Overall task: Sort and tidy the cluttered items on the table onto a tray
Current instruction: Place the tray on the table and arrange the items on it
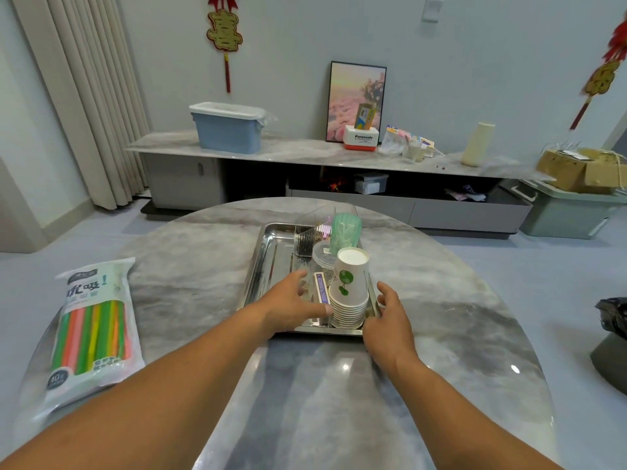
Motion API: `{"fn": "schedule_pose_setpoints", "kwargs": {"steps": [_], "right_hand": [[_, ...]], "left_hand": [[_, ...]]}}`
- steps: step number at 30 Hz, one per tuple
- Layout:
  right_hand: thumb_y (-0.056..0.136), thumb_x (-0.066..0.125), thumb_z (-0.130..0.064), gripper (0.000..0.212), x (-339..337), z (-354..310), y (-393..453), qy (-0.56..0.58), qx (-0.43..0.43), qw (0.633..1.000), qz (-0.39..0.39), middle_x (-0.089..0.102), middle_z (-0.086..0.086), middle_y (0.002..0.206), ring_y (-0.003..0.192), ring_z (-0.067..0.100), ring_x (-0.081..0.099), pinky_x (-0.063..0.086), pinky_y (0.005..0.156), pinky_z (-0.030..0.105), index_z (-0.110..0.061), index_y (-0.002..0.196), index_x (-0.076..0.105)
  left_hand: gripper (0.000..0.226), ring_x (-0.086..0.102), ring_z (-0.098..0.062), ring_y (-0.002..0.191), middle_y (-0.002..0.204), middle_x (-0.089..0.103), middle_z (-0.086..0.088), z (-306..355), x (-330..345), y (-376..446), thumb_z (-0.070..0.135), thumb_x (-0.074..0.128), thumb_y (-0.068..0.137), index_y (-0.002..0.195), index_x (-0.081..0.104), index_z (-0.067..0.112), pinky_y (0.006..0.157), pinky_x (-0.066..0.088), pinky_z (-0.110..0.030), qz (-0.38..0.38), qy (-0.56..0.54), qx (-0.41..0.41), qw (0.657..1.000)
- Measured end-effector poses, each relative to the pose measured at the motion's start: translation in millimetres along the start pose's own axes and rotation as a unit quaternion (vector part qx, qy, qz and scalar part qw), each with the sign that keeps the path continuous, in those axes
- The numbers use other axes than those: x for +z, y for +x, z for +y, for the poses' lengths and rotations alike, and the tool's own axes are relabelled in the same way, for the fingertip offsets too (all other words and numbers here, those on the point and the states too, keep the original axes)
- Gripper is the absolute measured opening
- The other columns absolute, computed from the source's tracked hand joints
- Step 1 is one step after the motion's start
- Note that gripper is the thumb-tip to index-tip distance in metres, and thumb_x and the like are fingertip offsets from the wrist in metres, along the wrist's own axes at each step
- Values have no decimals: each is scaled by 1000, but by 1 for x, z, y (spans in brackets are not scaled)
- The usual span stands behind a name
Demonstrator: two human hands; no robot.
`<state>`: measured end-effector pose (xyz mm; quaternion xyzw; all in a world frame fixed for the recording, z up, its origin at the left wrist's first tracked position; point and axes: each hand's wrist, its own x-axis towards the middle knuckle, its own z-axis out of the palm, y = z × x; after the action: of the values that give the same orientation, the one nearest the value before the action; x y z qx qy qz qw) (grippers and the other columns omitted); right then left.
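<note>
A steel tray (271,252) sits in the middle of the round marble table (190,259). On it stand a stack of white paper cups (349,290) with a green print, a green plastic cup (345,232), a clear lidded cup (322,254), a clear box of picks (308,239) and a thin purple-labelled box (321,288). My left hand (291,305) hovers over the tray's near left part, fingers spread, its thumb touching the base of the cup stack. Just right of the stack, my right hand (390,320) rests at the tray's near right corner with relaxed fingers.
A bag of coloured straws (93,327) lies at the table's left edge. A dark object (612,330) stands off the table's right side. Behind the table runs a low cabinet (305,154) with a blue bin, a framed picture and small items.
</note>
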<state>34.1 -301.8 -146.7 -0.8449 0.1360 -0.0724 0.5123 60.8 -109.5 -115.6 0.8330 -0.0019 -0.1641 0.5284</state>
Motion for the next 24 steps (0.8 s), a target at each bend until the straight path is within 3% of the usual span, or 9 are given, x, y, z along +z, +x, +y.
{"fn": "schedule_pose_setpoints", "kwargs": {"steps": [3, 5, 10, 13, 14, 16, 20, 24], "right_hand": [[91, 53, 4, 70, 3, 0, -5, -11, 6, 1000, -2, 49, 4, 148, 131, 23, 51, 43, 101, 30, -25, 153, 37], [90, 52, 4, 69, 4, 1, -7, -11, 8, 1000, 0, 51, 3, 146, 127, 22, 52, 40, 96, 26, -24, 152, 39], [92, 55, 0, 71, 3, 4, -3, -17, 14, 1000, -4, 47, 1, 151, 132, 22, 50, 41, 100, 28, -25, 155, 35], [92, 57, 2, 77, 3, 5, -1, -23, 16, 1000, -10, 42, 3, 155, 137, 25, 47, 42, 109, 36, -25, 158, 28], [92, 57, 3, 80, 4, 5, -1, -24, 19, 999, -13, 39, 4, 156, 139, 26, 45, 42, 110, 37, -25, 159, 25], [91, 57, 6, 86, 6, 3, -2, -24, 24, 999, -18, 34, 6, 159, 142, 28, 41, 40, 112, 39, -26, 160, 18], [89, 55, 9, 90, 8, 0, -7, -40, 28, 999, -15, 29, 7, 160, 144, 29, 37, 38, 111, 38, -25, 161, 13], [89, 54, 7, 89, 10, -4, -16, -55, 47, 997, -6, 28, 10, 160, 142, 32, 37, 38, 111, 41, -21, 161, 10]], "left_hand": [[84, 49, -20, 132, 154, 42, -10, 3, 7, -3, 25, 76, 89, 156, 27, 32, 99, 49, -32, -23, 5, 28, 999], [70, 53, -9, 116, 149, 49, -9, 2, 13, -1, 20, 70, 94, 153, 34, 33, 84, 49, -18, -28, 24, 53, 998], [66, 57, -8, 115, 151, 48, -2, -1, 16, 7, 12, 64, 97, 153, 36, 30, 86, 50, -20, -31, 12, 66, 997], [71, 57, 14, 95, 152, 47, -3, -6, 17, 9, 17, 68, 95, 154, 33, 31, 69, 48, -6, -25, 16, 71, 997], [75, 56, 14, 104, 153, 45, -4, -8, 17, 9, 20, 71, 93, 155, 31, 33, 75, 47, -7, -21, 22, 73, 997], [84, 51, -9, 129, 155, 40, -7, -9, 15, 7, 28, 75, 90, 156, 23, 38, 91, 46, -23, -6, 32, 69, 997], [67, 50, -20, 130, 152, 44, -7, -10, -1, -2, 31, 63, 98, 155, 29, 34, 106, 47, -42, 87, 23, 74, 993], [47, 55, -22, 124, 142, 54, -3, -24, -28, -19, 21, 54, 100, 146, 45, 26, 103, 48, -39, 228, 84, 55, 969]]}}
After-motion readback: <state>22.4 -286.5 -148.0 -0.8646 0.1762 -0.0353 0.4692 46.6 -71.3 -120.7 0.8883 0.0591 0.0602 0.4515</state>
